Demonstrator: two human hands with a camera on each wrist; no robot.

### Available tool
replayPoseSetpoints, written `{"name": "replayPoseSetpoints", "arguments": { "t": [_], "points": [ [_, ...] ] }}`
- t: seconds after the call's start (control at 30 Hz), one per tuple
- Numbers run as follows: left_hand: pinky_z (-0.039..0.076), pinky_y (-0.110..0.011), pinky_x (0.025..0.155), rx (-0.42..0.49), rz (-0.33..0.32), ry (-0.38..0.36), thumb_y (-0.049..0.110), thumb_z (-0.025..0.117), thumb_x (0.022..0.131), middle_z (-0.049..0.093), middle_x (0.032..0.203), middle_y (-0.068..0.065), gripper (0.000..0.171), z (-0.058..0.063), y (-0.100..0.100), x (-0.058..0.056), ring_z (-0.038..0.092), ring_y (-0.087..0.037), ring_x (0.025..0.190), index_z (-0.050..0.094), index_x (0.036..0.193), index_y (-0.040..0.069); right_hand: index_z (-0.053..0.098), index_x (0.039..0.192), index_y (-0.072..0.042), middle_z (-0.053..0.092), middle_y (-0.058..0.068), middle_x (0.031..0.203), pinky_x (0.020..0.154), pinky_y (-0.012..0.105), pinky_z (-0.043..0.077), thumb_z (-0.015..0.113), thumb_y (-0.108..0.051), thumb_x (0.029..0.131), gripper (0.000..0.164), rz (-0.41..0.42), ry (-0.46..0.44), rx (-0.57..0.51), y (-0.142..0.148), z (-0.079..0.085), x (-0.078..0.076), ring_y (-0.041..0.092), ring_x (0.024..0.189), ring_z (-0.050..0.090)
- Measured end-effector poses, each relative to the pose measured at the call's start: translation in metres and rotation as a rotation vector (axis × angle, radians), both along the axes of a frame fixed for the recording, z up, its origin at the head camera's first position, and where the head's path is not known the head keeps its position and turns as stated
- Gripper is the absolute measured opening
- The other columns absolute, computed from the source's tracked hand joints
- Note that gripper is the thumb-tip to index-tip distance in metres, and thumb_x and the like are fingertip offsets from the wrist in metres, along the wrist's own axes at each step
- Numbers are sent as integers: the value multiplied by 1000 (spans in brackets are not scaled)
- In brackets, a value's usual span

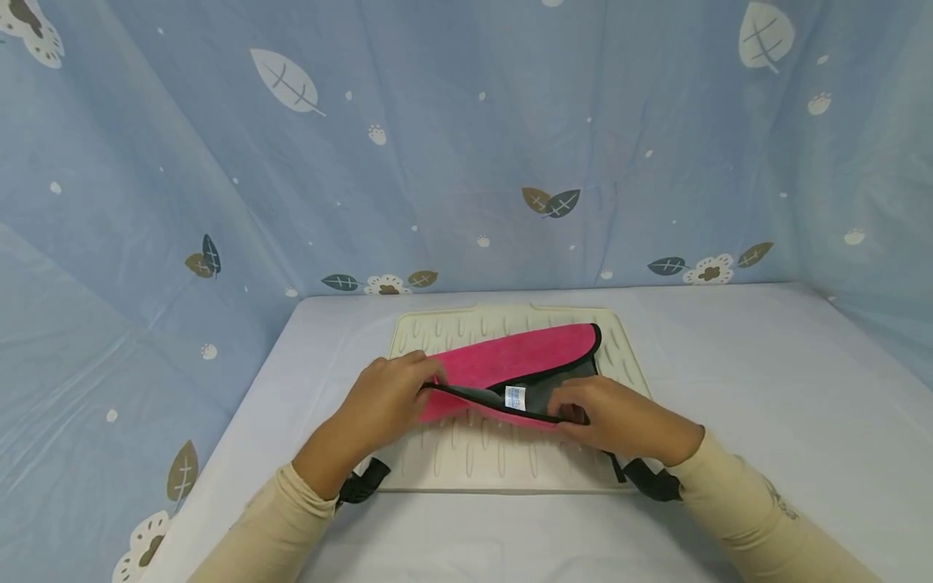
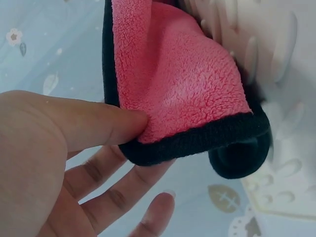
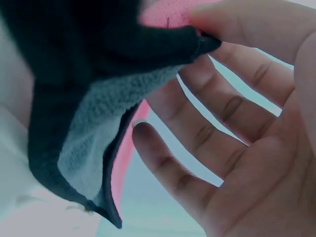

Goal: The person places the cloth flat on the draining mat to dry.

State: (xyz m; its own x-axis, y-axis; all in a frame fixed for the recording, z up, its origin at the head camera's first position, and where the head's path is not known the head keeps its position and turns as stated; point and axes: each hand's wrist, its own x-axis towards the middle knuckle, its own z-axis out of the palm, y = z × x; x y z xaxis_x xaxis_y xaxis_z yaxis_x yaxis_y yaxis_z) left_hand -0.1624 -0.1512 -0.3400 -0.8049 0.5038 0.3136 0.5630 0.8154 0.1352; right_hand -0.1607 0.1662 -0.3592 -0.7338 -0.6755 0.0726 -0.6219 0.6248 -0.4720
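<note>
A fluffy microfiber cloth [image 1: 517, 356], pink on one face and grey on the other with a black trimmed edge, lies partly folded over a cream mat. My left hand [image 1: 389, 397] pinches it at the left end; in the left wrist view the thumb presses on a pink corner with fingers behind it. Toward the right, my right hand [image 1: 612, 413] pinches the near black edge between thumb and fingers. Between the hands the near edge is lifted, showing the grey face and a small white label [image 1: 515, 398]. In the right wrist view the grey face [image 3: 94, 138] hangs in folds.
The ridged cream mat [image 1: 466, 461] lies under the cloth on a white-covered table [image 1: 758, 389]. Black straps [image 1: 364, 482] are around both wrists. A blue leaf-patterned curtain [image 1: 452, 146] hangs behind and at the sides.
</note>
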Motion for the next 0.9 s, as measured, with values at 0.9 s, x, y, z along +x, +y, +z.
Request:
{"name": "replayPoseSetpoints", "arguments": {
  "t": [0.9],
  "points": [
    [49,-24,72,-7,-179,-612,19,72,91,63,80,18,6,-4,0,5,57,-3,75,75,87,22,75,90,-19,59,-15,80,66,20,50,74,-5,84,15,119,-202,55,6,0,3,-2,71,55]
  ]
}}
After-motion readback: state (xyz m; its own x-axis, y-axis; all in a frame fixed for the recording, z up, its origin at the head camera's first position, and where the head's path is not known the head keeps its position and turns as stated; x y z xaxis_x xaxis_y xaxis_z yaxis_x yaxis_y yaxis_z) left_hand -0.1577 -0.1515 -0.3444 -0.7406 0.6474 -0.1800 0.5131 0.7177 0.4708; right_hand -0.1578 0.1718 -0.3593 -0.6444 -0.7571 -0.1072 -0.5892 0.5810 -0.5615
